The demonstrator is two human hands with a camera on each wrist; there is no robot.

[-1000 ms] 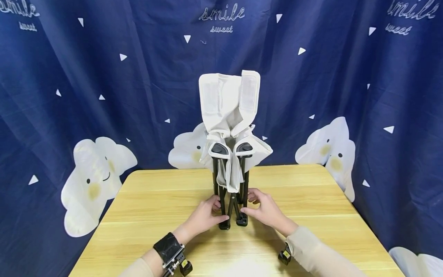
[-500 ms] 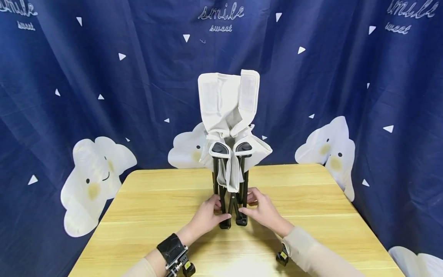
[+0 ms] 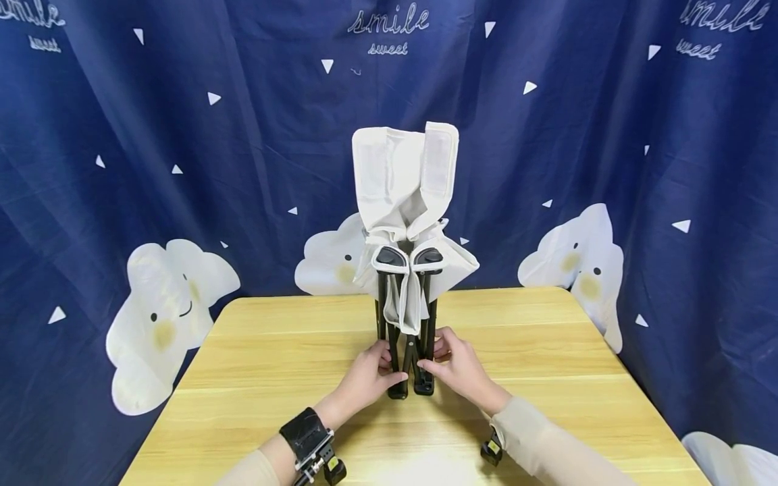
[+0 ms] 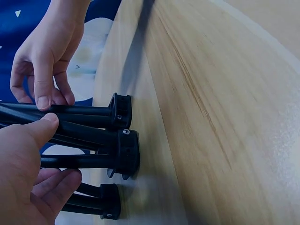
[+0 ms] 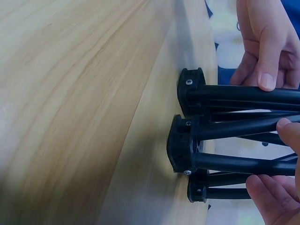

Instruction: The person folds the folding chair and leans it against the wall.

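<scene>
A folded camping chair (image 3: 398,182) with white fabric stands upright at the middle of the table, its black tubular legs bunched close together. My left hand (image 3: 367,378) grips the left-hand legs low down, thumb in front and fingers behind. On the opposite side, my right hand (image 3: 463,368) holds the right-hand legs between thumb and fingers. Black plastic feet (image 4: 126,154) stand on the wood in the left wrist view. The right wrist view shows crossed leg tubes (image 5: 243,126) between both hands. Some fingertips are hidden behind the tubes.
The wooden table (image 3: 273,337) has rounded far corners. Behind it hangs a dark blue curtain (image 3: 261,135) with white clouds and triangles. A strap (image 3: 302,435) with a small camera mount sits on the left wrist, and another camera mount (image 3: 492,447) hangs under the right wrist.
My left hand has shifted slightly right, and the chair's left legs and left fabric have moved inward. The right thumb has edged a little left. The two leg groups are closer together.
</scene>
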